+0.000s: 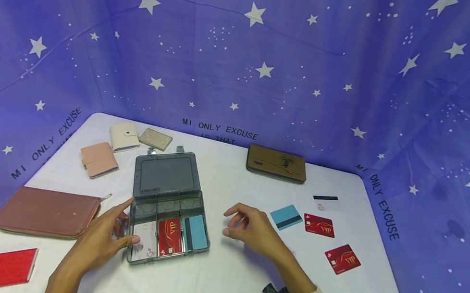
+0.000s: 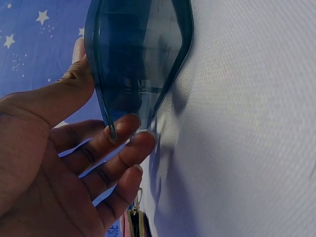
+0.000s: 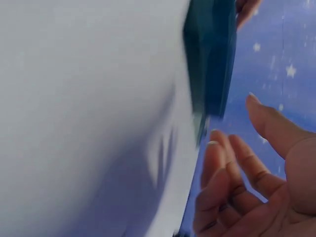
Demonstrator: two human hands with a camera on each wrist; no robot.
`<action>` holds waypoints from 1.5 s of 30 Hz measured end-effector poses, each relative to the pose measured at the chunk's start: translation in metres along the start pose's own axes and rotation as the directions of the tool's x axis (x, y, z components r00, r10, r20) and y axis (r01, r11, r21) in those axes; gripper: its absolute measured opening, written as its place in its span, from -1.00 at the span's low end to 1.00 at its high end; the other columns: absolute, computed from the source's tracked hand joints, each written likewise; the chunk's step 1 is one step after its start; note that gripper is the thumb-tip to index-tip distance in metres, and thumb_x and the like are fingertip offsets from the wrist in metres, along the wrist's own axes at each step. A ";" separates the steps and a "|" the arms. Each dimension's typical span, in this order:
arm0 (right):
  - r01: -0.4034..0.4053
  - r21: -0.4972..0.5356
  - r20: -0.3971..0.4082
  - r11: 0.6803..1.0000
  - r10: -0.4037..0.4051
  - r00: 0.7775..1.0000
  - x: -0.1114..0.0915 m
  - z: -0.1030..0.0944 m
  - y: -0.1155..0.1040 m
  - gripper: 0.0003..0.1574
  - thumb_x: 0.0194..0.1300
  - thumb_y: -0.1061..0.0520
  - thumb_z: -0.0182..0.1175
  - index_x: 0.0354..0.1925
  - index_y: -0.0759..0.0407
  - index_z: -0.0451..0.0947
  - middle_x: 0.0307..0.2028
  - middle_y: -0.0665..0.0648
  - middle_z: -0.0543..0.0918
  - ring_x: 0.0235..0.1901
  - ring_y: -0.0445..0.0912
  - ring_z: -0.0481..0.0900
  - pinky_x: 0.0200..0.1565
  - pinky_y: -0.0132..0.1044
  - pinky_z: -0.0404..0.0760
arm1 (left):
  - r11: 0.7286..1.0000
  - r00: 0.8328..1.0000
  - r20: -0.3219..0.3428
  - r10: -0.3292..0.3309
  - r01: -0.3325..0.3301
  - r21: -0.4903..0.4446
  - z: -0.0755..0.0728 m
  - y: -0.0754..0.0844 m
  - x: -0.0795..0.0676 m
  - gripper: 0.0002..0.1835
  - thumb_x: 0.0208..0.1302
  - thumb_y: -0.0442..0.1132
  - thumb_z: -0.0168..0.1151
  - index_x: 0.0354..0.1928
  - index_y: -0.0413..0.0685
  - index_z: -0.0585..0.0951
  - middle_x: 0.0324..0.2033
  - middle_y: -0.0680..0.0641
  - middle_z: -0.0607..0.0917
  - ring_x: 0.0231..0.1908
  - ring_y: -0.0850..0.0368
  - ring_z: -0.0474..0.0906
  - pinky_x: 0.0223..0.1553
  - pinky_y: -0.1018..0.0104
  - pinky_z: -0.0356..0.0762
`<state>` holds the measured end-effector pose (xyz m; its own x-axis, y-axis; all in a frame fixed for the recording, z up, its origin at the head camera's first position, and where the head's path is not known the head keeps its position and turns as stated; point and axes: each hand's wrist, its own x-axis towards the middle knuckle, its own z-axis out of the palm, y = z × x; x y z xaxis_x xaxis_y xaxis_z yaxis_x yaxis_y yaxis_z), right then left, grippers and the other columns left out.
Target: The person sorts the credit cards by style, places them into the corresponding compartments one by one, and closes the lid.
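Observation:
A grey see-through plastic box (image 1: 171, 173) lies on the white table with its lid folded back. In its front compartments are a white card (image 1: 144, 242), a red VIP card (image 1: 170, 238) and a teal card (image 1: 195, 232) with a black stripe. My left hand (image 1: 100, 235) holds the box by its left side, thumb over the rim; in the left wrist view the fingertips (image 2: 143, 143) are at the outer wall. To the right of the box my right hand (image 1: 252, 228) hovers with loosely bent fingers, holding nothing.
On the right lie a teal card (image 1: 286, 217), two red VIP cards (image 1: 319, 225) and a black-striped white card (image 1: 325, 202). A brown wallet (image 1: 276, 163) sits at the back. Leftward are a zip wallet (image 1: 46, 212), a red booklet (image 1: 3, 267) and small card holders (image 1: 99, 160).

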<state>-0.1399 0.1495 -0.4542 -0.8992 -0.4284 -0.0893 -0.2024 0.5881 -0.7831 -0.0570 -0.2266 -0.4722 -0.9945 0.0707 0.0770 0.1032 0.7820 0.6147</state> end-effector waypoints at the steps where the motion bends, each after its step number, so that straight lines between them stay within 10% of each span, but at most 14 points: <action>1: -0.029 -0.026 -0.013 0.999 0.029 0.999 -0.007 -0.005 0.006 -0.51 0.07 -0.01 0.53 0.00 -0.06 0.64 -0.33 -0.04 0.67 -0.43 -0.11 0.55 -0.43 -0.33 0.53 | 1.000 1.000 0.004 -0.003 0.003 0.000 0.000 0.000 0.000 0.03 0.03 0.11 0.51 0.52 0.06 0.23 -0.09 -0.02 0.62 -0.26 0.20 0.48 -0.30 0.30 0.42; 6: -0.200 -0.185 -0.110 0.962 0.182 0.977 -0.038 -0.026 0.032 -0.41 -0.06 0.00 0.60 -0.02 -0.12 0.62 -0.27 -0.02 0.61 -0.34 -0.14 0.48 -0.33 -0.34 0.48 | 1.000 0.999 0.025 -0.022 0.022 -0.002 -0.001 0.001 -0.001 0.04 0.05 0.14 0.49 0.53 0.07 0.20 -0.05 -0.03 0.62 -0.22 0.19 0.48 -0.30 0.28 0.41; 15: -0.376 -0.458 -0.231 0.806 0.300 0.926 -0.070 -0.047 0.054 -0.26 -0.14 -0.20 0.60 -0.03 -0.02 0.53 -0.23 0.04 0.43 -0.26 -0.07 0.40 -0.29 -0.23 0.37 | 1.000 1.000 0.018 -0.019 0.019 0.000 0.000 0.000 0.000 0.04 0.05 0.16 0.48 0.53 0.08 0.20 -0.05 -0.04 0.63 -0.23 0.20 0.48 -0.30 0.27 0.41; 25: -0.246 -0.290 -0.192 0.925 0.196 0.962 -0.051 -0.033 0.038 -0.64 0.03 0.10 0.55 -0.35 -0.02 0.51 -0.47 -0.06 0.49 -0.44 -0.17 0.42 -0.35 -0.31 0.40 | 1.000 1.000 0.005 -0.009 0.009 -0.004 0.002 -0.002 0.000 0.03 0.05 0.15 0.48 0.53 0.10 0.21 -0.07 -0.02 0.63 -0.24 0.20 0.47 -0.29 0.28 0.41; 31: -0.054 -0.090 -0.151 0.994 0.040 0.988 -0.032 -0.018 0.011 -0.69 0.26 0.17 0.38 -0.09 -0.12 0.54 -0.47 -0.07 0.51 -0.49 -0.16 0.45 -0.46 -0.41 0.42 | 1.000 1.000 -0.005 -0.003 0.003 -0.005 0.000 -0.001 -0.001 0.03 0.04 0.13 0.49 0.52 0.08 0.22 -0.09 -0.01 0.64 -0.24 0.21 0.48 -0.28 0.28 0.42; 45: 0.092 0.300 0.101 0.949 -0.128 0.987 0.017 0.060 -0.065 -0.49 0.28 0.20 0.36 0.15 -0.02 0.45 -0.46 0.07 0.67 -0.63 0.01 0.64 -0.52 -0.01 0.67 | 1.000 1.000 0.005 -0.013 0.013 0.000 0.001 -0.002 0.000 0.03 0.03 0.08 0.52 0.52 0.08 0.23 -0.09 -0.03 0.63 -0.26 0.21 0.49 -0.31 0.29 0.41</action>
<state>-0.1187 0.0624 -0.4417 -0.8222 -0.5669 -0.0501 -0.1587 0.3130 -0.9364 -0.0575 -0.2274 -0.4736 -0.9958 0.0636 0.0657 0.0906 0.7829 0.6155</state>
